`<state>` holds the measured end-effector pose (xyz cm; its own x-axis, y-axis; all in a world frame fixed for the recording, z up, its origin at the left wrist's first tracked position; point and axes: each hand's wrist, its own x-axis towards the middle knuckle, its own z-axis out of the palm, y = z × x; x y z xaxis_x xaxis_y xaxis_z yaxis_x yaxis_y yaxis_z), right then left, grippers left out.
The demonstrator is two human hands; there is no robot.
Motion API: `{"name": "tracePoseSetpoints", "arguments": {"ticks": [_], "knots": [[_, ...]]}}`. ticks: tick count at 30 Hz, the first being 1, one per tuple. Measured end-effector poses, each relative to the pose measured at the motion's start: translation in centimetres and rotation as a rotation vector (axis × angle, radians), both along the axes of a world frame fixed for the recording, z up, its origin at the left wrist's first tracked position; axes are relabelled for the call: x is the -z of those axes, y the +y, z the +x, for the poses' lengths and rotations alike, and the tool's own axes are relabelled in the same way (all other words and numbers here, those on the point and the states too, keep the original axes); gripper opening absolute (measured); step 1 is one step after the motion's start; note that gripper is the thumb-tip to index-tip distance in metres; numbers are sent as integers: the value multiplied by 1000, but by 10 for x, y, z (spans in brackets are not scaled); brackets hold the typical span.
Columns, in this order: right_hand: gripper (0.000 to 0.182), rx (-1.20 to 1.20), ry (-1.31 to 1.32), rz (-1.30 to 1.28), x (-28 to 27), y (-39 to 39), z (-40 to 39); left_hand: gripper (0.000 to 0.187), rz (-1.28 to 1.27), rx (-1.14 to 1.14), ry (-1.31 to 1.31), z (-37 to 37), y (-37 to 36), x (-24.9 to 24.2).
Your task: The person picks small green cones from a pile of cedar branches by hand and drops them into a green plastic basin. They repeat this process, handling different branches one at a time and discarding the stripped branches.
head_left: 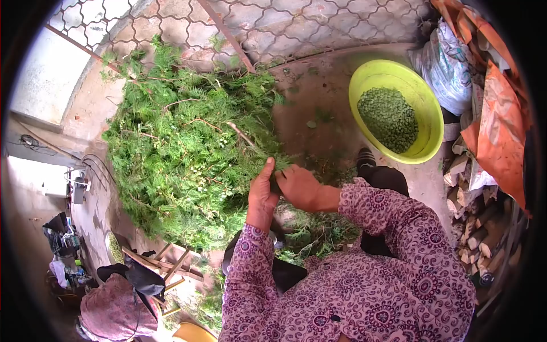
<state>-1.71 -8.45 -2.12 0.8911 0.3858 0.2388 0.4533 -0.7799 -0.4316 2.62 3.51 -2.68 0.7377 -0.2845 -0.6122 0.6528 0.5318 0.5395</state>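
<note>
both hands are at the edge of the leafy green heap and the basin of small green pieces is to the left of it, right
No, the basin of small green pieces is to the right of the leafy green heap; the head view shows it.

Brown floor [310, 128]: passage at 12 o'clock from the right hand [300, 187]
Heaped green leafy branches [176, 165]: block 9 to 11 o'clock
Yellow-green plastic basin [433, 122]: raised rim at 2 o'clock
Wavy metal mesh [319, 25]: bars the passage's far end
</note>
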Motion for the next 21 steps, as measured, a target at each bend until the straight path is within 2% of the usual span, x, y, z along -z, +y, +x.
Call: {"name": "tracePoseSetpoints", "arguments": {"ticks": [2,4,6,7,9,10,11,12,14,15,17,21], "knots": [[23,-20,-13,-17,1,4,-10,16,3,-61,72,5,2,14],[25,-32,-26,-34,-6,-1,-15,14,60,10,31,5,10,29],[40,-137,109,81,-25,-12,-18,13,120,88,-6,4,18,40],[40,-136,111,84,-21,-16,-15,13,135,71,7,4,22,41],[34,-141,150,486,-14,-24,-2,14,152,57,19,4,24,44],[29,-76,240,553,-26,-28,4,13,142,39,23,5,22,38],[29,-73,239,552,-26,-33,9,14,131,21,26,4,16,24],[27,2,365,614,-25,-38,13,13,118,42,39,2,11,9],[24,94,609,796,-21,-43,16,14,56,65,33,4,12,4],[24,93,608,794,-18,-44,16,15,-3,84,29,6,12,2],[24,131,767,968,-12,-44,14,16,-2,75,11,7,10,-2],[26,98,920,1041,-15,-37,11,18,-51,4,-31,7,8,1]]}}
